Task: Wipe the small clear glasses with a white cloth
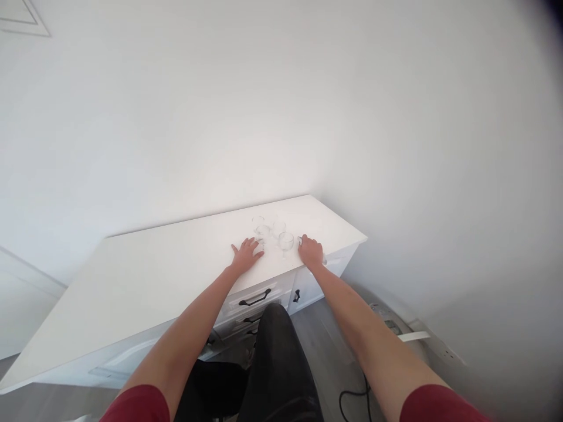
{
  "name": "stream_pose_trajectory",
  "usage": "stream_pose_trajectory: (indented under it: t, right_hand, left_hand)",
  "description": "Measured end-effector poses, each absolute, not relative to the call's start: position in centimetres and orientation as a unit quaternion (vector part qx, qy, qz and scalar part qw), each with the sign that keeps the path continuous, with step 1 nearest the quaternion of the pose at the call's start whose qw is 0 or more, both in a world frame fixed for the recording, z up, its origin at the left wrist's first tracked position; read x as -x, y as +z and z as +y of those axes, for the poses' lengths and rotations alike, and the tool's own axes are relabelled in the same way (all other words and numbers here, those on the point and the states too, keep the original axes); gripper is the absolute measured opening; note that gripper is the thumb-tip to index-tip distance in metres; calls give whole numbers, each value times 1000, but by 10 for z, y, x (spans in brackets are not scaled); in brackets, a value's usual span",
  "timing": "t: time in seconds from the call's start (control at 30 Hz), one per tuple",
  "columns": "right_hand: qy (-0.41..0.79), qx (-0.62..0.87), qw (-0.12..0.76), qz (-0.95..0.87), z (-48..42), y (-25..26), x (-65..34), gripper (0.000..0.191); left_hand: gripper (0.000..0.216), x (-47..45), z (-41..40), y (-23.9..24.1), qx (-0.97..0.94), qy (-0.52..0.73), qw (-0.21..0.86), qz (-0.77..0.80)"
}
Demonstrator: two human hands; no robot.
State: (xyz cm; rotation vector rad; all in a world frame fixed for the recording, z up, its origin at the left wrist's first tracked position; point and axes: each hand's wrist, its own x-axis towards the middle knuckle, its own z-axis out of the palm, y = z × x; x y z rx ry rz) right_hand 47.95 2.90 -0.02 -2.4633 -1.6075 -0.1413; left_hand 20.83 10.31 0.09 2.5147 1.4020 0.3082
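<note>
Several clear stemmed glasses [285, 241] stand close together on the white cabinet top [185, 269]. My left hand [247, 257] is on the left of the group, palm down with its fingers spread. Its fingertips are beside the nearest glass on that side [263, 232]; I cannot tell whether they touch it. To the right of the group, my right hand [310, 251] is closed around another clear glass [299, 240]. Small parts of that glass show on either side of the fist, and the rest is hidden by the fingers.
A white wall [220, 105] rises behind the cabinet. Black handles [255, 298] are on the drawers and door below the top's front edge. My dark-clad knee [277, 351] is close to the drawers. A black cable [354, 394] lies on the grey floor at the right.
</note>
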Motion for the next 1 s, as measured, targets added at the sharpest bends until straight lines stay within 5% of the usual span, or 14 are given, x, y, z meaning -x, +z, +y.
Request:
stream_pose_trajectory:
  t: [0.47,1.0]
  right_hand:
    - [-34,834,101,-542,28,3,-479,21]
    - [-31,820,94,-563,24,0,-479,23]
  left_hand:
    - [46,-168,106,15,-883,33,141,446]
    - [59,130,55,42,-774,48,164,610]
